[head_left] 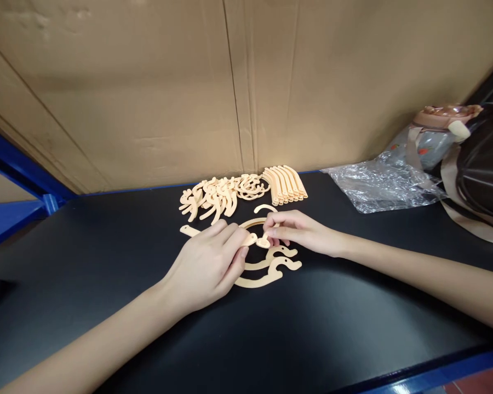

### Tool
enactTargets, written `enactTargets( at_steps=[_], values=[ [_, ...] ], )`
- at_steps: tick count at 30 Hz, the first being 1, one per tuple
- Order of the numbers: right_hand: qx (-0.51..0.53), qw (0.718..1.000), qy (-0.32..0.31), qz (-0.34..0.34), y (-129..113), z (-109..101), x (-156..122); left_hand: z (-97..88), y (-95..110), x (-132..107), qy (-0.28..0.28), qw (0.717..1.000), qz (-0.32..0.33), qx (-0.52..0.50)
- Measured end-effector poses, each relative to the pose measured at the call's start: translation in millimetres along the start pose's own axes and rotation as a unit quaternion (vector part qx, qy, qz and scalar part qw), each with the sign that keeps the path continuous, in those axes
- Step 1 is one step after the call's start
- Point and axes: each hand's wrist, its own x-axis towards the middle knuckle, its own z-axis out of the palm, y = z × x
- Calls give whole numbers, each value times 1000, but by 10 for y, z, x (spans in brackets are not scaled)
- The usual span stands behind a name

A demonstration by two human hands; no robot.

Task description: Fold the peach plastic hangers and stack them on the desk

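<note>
My left hand (213,262) is closed around a flat beige hanger arm (189,231). One end of the arm sticks out to the left, and its other end shows past my fingertips. My right hand (298,230) pinches a beige hanger hook (263,242), whose flat round base is close beside the arm's end. Whether the two pieces touch, I cannot tell. Below my hands, flat beige curved pieces (263,282) with wavy, holed ends lie on the table, partly hidden by my left hand.
A heap of beige hooks (217,197) and a neat stack of curved hanger arms (285,185) lie at the table's back. Cardboard (148,93) stands behind the black table (86,273). At right are clear plastic wrap (378,183), a bottle (431,142) and a dark bag (487,164).
</note>
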Motion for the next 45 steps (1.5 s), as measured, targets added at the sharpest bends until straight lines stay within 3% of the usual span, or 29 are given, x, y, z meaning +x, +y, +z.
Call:
enactTargets(
  at_steps=[10,22,45],
  values=[
    [79,997,-4,-10,79,-82,44,87,-46,-17,-23,1000,-5,-11],
    [36,998,-49,35,17,-115,25,89,-32,13,-7,999,54,-8],
    [-39,999,-14,25,0,-118,11,98,-20,-9,-28,996,79,44]
  ],
)
